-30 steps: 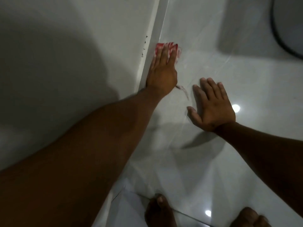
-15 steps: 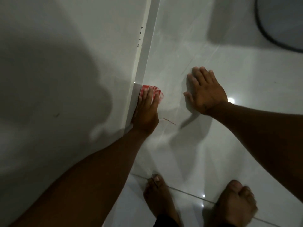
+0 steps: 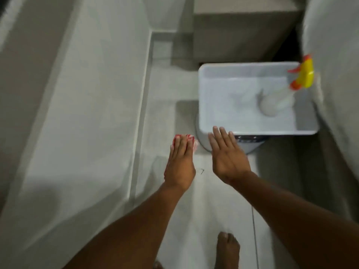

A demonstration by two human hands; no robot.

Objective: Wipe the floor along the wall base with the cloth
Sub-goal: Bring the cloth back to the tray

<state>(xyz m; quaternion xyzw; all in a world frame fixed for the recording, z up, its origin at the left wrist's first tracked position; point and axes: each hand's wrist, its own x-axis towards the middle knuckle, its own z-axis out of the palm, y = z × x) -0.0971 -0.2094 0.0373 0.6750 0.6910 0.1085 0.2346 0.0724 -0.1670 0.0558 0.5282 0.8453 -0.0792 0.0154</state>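
Observation:
My left hand (image 3: 179,164) lies flat on a red-and-white cloth (image 3: 189,139), of which only the front edge shows past my fingertips. Hand and cloth are on the white tiled floor (image 3: 196,214), a short way right of the white wall base (image 3: 139,117). My right hand (image 3: 227,156) is spread, palm down, with nothing in it, just right of the left hand and close to the front corner of a white bin. The frame is blurred by motion.
A white rectangular plastic bin (image 3: 209,74) stands ahead, holding a spray bottle with a yellow and orange head (image 3: 303,74). A pale device (image 3: 250,141) sits beneath its front edge. A beige cabinet (image 3: 242,30) is behind. My bare foot (image 3: 227,249) is at the bottom.
The view has swung forward, bringing the bin and spray bottle into sight. My left hand with the cloth has come off the wall base and sits further right; my right hand is now beside it.

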